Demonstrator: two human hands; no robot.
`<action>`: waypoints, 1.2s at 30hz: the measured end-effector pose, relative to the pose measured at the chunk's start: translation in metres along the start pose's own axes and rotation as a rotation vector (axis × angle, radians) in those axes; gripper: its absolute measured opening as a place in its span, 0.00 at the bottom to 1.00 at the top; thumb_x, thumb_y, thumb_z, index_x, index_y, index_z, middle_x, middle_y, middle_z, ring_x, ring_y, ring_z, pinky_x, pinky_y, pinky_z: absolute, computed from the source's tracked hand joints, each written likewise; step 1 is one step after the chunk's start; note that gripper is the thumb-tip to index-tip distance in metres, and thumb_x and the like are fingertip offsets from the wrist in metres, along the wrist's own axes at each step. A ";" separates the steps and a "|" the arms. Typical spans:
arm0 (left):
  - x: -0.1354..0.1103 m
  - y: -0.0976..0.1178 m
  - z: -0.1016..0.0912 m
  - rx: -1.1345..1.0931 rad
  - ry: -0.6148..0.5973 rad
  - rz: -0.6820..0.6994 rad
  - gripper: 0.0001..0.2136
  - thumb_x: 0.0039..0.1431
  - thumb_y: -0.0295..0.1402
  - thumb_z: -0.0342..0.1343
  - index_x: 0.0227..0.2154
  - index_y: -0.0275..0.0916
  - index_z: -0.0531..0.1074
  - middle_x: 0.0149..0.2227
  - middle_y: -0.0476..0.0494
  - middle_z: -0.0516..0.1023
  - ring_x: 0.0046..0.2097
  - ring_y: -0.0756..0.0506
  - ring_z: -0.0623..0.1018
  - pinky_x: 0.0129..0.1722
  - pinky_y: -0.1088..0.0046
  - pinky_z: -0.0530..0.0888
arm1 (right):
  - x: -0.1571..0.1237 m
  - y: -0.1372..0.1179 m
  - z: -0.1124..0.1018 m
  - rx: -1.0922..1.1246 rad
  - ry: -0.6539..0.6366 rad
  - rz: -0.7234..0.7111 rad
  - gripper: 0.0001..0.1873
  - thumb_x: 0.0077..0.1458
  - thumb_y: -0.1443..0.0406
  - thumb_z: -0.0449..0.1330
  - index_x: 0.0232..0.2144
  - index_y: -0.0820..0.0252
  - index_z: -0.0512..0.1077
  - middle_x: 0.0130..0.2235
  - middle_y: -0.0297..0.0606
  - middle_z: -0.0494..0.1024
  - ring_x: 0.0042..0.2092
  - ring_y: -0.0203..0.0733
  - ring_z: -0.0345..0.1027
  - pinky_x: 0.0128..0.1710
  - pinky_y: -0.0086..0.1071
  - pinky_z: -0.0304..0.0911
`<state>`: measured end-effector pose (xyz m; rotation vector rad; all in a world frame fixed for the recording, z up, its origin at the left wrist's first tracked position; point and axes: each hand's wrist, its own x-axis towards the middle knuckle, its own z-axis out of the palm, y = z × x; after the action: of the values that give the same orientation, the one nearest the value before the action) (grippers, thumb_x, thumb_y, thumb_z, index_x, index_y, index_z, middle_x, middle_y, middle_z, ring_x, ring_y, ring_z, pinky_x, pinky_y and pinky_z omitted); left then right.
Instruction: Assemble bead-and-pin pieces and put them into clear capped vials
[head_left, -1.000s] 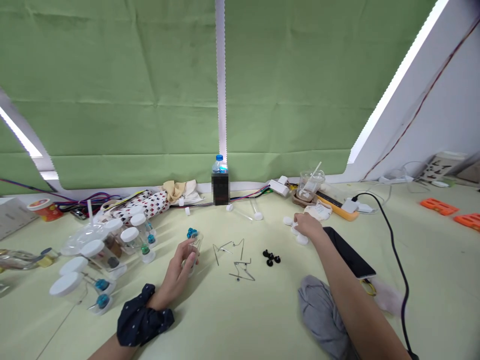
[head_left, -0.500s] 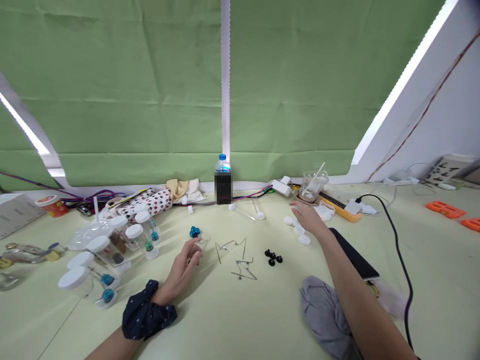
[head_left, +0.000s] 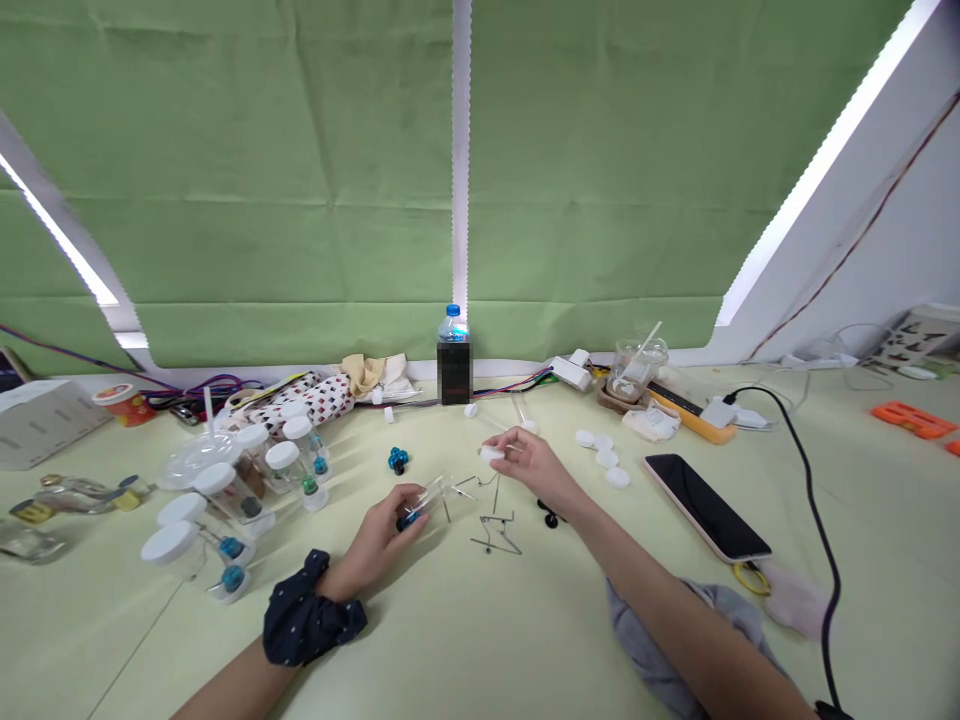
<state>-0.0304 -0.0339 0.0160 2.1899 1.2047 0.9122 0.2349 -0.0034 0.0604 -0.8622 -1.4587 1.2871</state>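
Note:
My left hand is closed around a small clear jar, tilted with its open end to the right; a blue piece shows at its lower end. Between the fingertips of my right hand is a white round lid, held a short way from the jar's mouth. Bent metal wires lie below and between the hands. Black round pieces are partly hidden under my right wrist. A cluster of blue pieces sits just beyond my left hand. More white lids rest to the right.
Several lidded clear jars stand at the left. A phone, a grey cloth and a black cable lie at the right. Along the back are a water bottle and a plastic cup.
My right hand has come left from beside the loose lids and now holds one. My left hand has lifted and tilted the clear jar. The camera view has shifted slightly.

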 end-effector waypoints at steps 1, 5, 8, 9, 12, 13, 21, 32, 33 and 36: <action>0.000 0.001 0.000 0.012 -0.010 0.008 0.13 0.59 0.38 0.48 0.45 0.40 0.61 0.35 0.46 0.72 0.35 0.48 0.72 0.37 0.69 0.70 | -0.002 0.005 0.008 0.018 -0.019 0.007 0.17 0.45 0.59 0.64 0.34 0.59 0.63 0.44 0.41 0.70 0.43 0.41 0.68 0.42 0.37 0.62; -0.002 0.003 -0.001 0.061 -0.011 0.045 0.14 0.58 0.38 0.50 0.45 0.40 0.64 0.36 0.45 0.74 0.36 0.47 0.73 0.37 0.70 0.70 | -0.007 0.021 0.024 -0.135 -0.030 -0.015 0.18 0.48 0.60 0.61 0.42 0.57 0.67 0.43 0.39 0.68 0.44 0.40 0.64 0.41 0.33 0.61; -0.003 0.000 -0.001 0.098 0.030 0.089 0.15 0.57 0.37 0.51 0.46 0.40 0.65 0.36 0.44 0.75 0.36 0.46 0.74 0.38 0.69 0.71 | -0.009 0.025 0.027 -0.160 -0.081 -0.033 0.17 0.48 0.61 0.62 0.42 0.57 0.69 0.42 0.38 0.68 0.42 0.38 0.64 0.40 0.32 0.60; -0.003 -0.001 0.000 0.106 0.045 0.105 0.15 0.56 0.37 0.52 0.46 0.40 0.66 0.36 0.44 0.76 0.36 0.46 0.74 0.37 0.69 0.71 | -0.009 0.026 0.028 -0.137 -0.095 -0.038 0.17 0.47 0.62 0.63 0.41 0.57 0.69 0.40 0.37 0.68 0.41 0.38 0.64 0.40 0.32 0.60; -0.004 -0.003 0.000 0.124 0.077 0.147 0.15 0.55 0.36 0.53 0.46 0.41 0.67 0.35 0.44 0.76 0.35 0.46 0.75 0.37 0.70 0.71 | -0.010 0.026 0.030 -0.097 -0.132 -0.051 0.20 0.43 0.63 0.66 0.40 0.58 0.69 0.38 0.36 0.70 0.40 0.38 0.65 0.40 0.32 0.61; -0.004 -0.003 0.000 0.132 0.077 0.162 0.15 0.55 0.36 0.53 0.46 0.41 0.67 0.35 0.44 0.76 0.36 0.46 0.75 0.37 0.69 0.71 | -0.010 0.025 0.031 -0.102 -0.145 -0.056 0.20 0.42 0.63 0.66 0.40 0.58 0.69 0.38 0.37 0.71 0.40 0.39 0.65 0.40 0.33 0.61; -0.004 -0.002 0.000 0.182 0.043 0.231 0.16 0.56 0.35 0.54 0.48 0.40 0.67 0.36 0.41 0.77 0.37 0.44 0.74 0.37 0.68 0.71 | -0.014 0.024 0.038 -0.142 -0.183 -0.095 0.19 0.44 0.62 0.65 0.40 0.57 0.71 0.40 0.37 0.72 0.42 0.40 0.66 0.43 0.34 0.63; -0.006 -0.003 0.000 0.187 0.033 0.271 0.17 0.56 0.34 0.54 0.49 0.41 0.67 0.38 0.41 0.78 0.35 0.45 0.74 0.37 0.68 0.70 | -0.016 0.028 0.039 -0.119 -0.172 -0.096 0.19 0.42 0.62 0.67 0.39 0.58 0.72 0.39 0.37 0.73 0.40 0.39 0.67 0.43 0.35 0.64; -0.006 -0.003 0.000 0.196 0.030 0.277 0.17 0.56 0.34 0.54 0.49 0.41 0.67 0.38 0.41 0.78 0.35 0.45 0.74 0.37 0.68 0.70 | -0.016 0.028 0.039 -0.127 -0.174 -0.106 0.19 0.42 0.62 0.67 0.39 0.58 0.72 0.39 0.37 0.73 0.40 0.39 0.67 0.43 0.35 0.64; -0.005 -0.004 0.000 0.225 0.020 0.293 0.17 0.56 0.34 0.53 0.50 0.40 0.67 0.37 0.40 0.78 0.34 0.46 0.74 0.37 0.68 0.70 | -0.016 0.028 0.037 -0.158 -0.180 -0.138 0.20 0.41 0.60 0.67 0.39 0.57 0.73 0.39 0.38 0.73 0.40 0.40 0.67 0.42 0.35 0.65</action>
<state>-0.0341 -0.0368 0.0116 2.5936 1.0555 0.9530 0.2013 -0.0237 0.0305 -0.7476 -1.7502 1.1820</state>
